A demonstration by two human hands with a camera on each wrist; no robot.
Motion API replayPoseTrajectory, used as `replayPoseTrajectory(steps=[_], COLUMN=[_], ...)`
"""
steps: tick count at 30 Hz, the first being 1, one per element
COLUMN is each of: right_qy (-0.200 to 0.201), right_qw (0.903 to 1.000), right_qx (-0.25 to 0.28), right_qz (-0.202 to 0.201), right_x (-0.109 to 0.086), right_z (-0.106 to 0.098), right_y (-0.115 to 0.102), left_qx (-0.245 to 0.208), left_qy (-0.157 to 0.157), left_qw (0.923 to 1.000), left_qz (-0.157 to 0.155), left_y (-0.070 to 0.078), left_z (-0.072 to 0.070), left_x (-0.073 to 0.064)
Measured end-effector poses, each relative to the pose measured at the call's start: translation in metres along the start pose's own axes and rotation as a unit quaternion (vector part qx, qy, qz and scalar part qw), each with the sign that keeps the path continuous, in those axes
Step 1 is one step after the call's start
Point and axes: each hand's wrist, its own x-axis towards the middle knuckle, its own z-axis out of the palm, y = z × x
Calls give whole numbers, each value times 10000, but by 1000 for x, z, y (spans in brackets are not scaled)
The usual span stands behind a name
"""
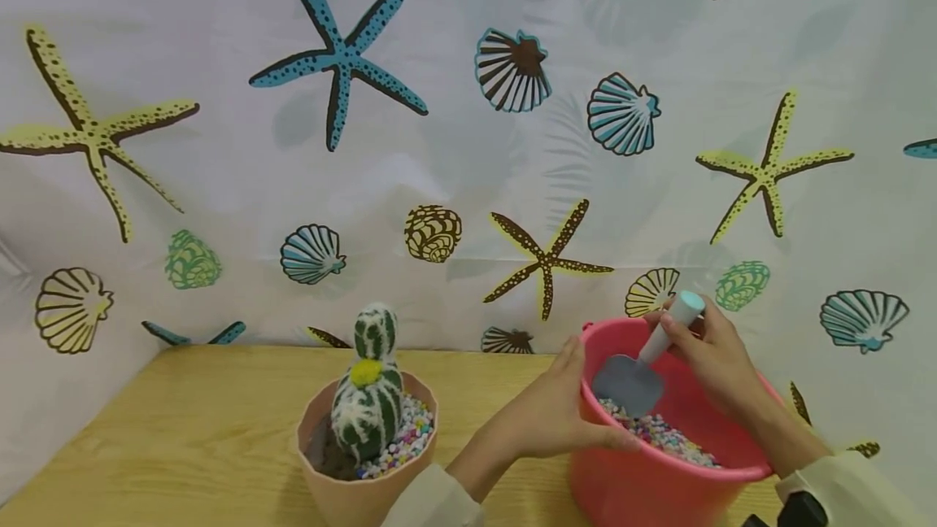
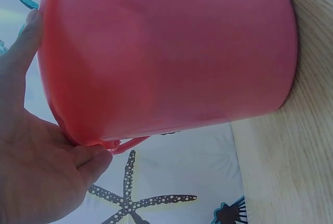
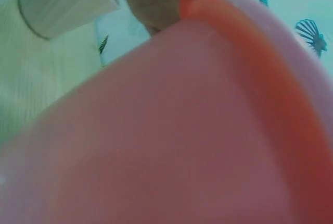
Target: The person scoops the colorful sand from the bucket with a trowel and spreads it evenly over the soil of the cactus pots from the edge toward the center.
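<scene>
A pink bucket (image 1: pixel 644 486) stands on the table at the right, with small multicoloured pebbles (image 1: pixel 677 439) in it. My left hand (image 1: pixel 545 409) holds its rim from the left, thumb along the near side. In the left wrist view, that hand's fingers (image 2: pixel 93 164) bend at the rim near the bucket's handle (image 2: pixel 132 145). Inside the bucket, my right hand (image 1: pixel 713 356) grips the pale handle of a small trowel (image 1: pixel 629 383). The grey blade tilts down over the pebbles. In the right wrist view the bucket wall (image 3: pixel 145 114) hides the right hand and trowel.
To the left stands a peach flowerpot (image 1: pixel 344 498) with a plush-looking cactus (image 1: pixel 366 417) bearing a yellow flower. Pebbles cover the pot's right part, dark soil its left. Behind the wooden table (image 1: pixel 183 437) hangs a cloth (image 1: pixel 439 153) printed with starfish and shells.
</scene>
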Motion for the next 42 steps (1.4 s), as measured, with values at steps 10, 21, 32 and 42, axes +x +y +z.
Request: replayPoseTrajectory(steps=[10, 21, 32, 42], right_qy=[-404, -547, 605, 1249], right_qw=[9900, 9960, 9950, 9850], right_qx=[1135, 701, 419, -469], right_qz=[-732, 82, 673, 1093], right_x=[-5, -10, -4, -3], right_z=[-2, -13, -14, -10], right_y=[3, 7, 6, 4], left_qx=[171, 38, -5, -189], left_qy=[114, 40, 246, 277], left_qw=[9998, 9999, 9995, 9994], left_qz=[-74, -89, 196, 71], left_y=[-1, 2, -3, -3], left_z=[1, 9, 4, 5], left_x=[-3, -3, -4, -7])
